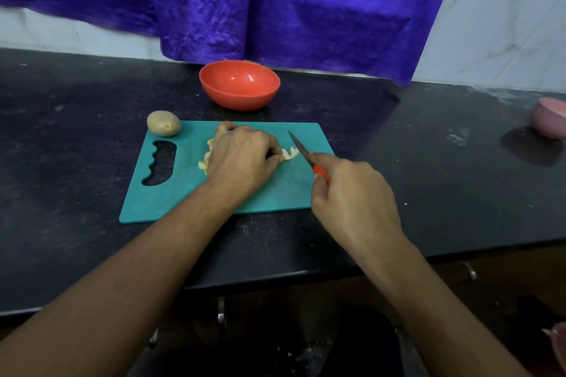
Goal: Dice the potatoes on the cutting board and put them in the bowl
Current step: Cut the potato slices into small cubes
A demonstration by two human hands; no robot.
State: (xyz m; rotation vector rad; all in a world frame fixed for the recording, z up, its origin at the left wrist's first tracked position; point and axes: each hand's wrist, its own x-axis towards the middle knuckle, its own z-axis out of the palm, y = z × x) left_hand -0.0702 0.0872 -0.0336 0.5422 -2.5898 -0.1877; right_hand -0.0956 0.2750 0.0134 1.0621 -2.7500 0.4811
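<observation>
The left hand (242, 159), fingers curled, holds the cut potato pieces (291, 154) at the middle of the teal cutting board (183, 193). The right hand (352, 196) grips the red-handled knife (301, 148) near the board's right edge. A whole potato (164, 123) lies on its far left corner; the red bowl (242, 99) stands beyond its far edge

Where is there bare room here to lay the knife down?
Free: the counter between the cutting board and the pink object, and the board's near-left corner. Crowded: the board's middle, where the left hand holds potato pieces beside the knife in the right hand; the whole potato sits at the far-left corner.
</observation>
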